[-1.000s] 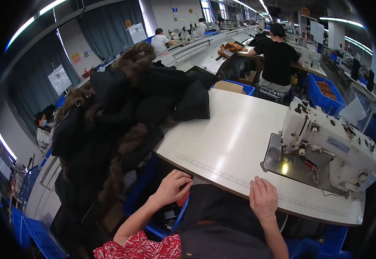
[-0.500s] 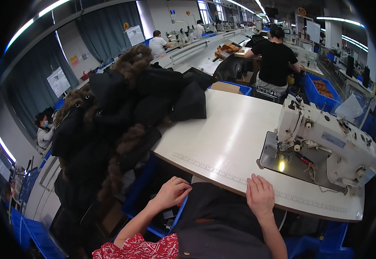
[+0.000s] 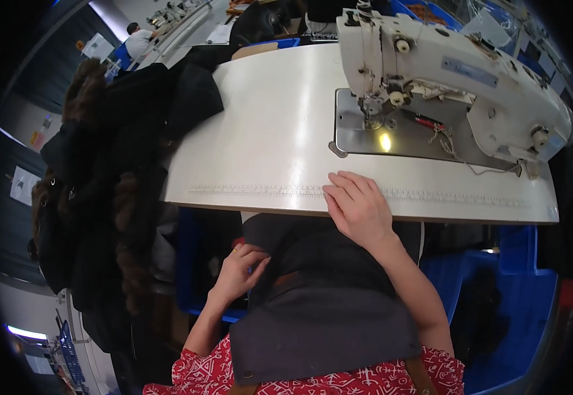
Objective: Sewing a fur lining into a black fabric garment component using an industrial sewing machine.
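Note:
My right hand [image 3: 362, 210] rests open, palm down, on the front edge of the white sewing table [image 3: 260, 151], fingertips over the printed ruler strip. My left hand [image 3: 240, 266] hangs below that edge beside the dark apron on my lap [image 3: 319, 329], its fingers loosely bent, thumb apart, nothing visible in them. A white industrial sewing machine [image 3: 451, 72] stands on the table's right, with a red-handled tool [image 3: 428, 122] on its metal bed plate. A large heap of black garments with brown fur trim [image 3: 95, 197] covers the table's left end and hangs down.
Blue bins [image 3: 530, 257] stand under the table at right and left, with another holding orange fabric [image 3: 415, 13] at the back right. A co-worker in a white top [image 3: 138, 46] sits at a machine line at the far left; another person's seated lower body shows behind the table.
The view has tilted downward, so table, machine and hands appear higher and most co-workers have left the view. My hands keep much the same places relative to the table.

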Available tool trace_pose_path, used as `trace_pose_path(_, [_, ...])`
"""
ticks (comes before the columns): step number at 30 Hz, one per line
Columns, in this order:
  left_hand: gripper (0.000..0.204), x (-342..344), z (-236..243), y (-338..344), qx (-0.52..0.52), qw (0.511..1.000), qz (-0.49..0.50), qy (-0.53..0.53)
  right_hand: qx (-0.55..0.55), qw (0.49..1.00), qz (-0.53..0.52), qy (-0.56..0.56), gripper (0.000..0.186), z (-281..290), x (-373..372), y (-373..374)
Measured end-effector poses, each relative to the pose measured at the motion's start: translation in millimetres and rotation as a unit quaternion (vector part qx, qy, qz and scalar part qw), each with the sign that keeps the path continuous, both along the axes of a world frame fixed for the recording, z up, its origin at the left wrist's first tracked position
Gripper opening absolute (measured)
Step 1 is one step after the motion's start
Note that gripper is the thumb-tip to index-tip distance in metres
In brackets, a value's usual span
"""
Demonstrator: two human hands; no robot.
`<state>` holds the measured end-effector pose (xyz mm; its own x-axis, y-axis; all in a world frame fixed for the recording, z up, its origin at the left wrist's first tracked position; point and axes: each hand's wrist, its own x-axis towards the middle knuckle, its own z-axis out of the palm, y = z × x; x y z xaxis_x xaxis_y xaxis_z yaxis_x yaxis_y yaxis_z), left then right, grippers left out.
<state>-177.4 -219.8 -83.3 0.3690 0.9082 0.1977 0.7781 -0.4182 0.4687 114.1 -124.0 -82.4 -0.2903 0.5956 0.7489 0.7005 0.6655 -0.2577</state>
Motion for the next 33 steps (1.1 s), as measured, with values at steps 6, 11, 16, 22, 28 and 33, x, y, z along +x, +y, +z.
trace_pose_path(6, [0.024,53.9,-50.9,45.5,0.042,0.998,-0.046,0.018,-0.019,0.999,0.01,0.028,0.016,-0.5,5.2,-6.3])
trace_pose_path(11, [0.057,91.3,-145.9,35.1,-0.264,0.911,-0.164,0.27,-0.038,0.999,0.027,0.026,0.017,-1.7,4.4,-21.5])
trace_pose_path(16, [0.048,114.1,-109.7,38.1,-0.298,0.903,-0.153,0.269,-0.035,0.999,0.022,0.025,0.019,-6.6,20.1,-34.2])
trace_pose_path(22, [0.044,97.9,-137.1,39.3,-0.167,0.948,-0.157,0.222,-0.035,0.998,0.034,0.029,0.023,-4.1,18.4,-21.9])
trace_pose_path(28, [0.038,93.8,-130.5,31.8,-0.116,0.973,-0.113,0.166,-0.035,0.999,0.029,0.016,0.022,2.1,13.0,-20.9])
trace_pose_path(33, [0.035,94.3,-128.8,33.5,-0.146,0.979,-0.142,0.025,-0.035,0.999,0.018,-0.012,0.023,-3.1,20.0,-27.3])
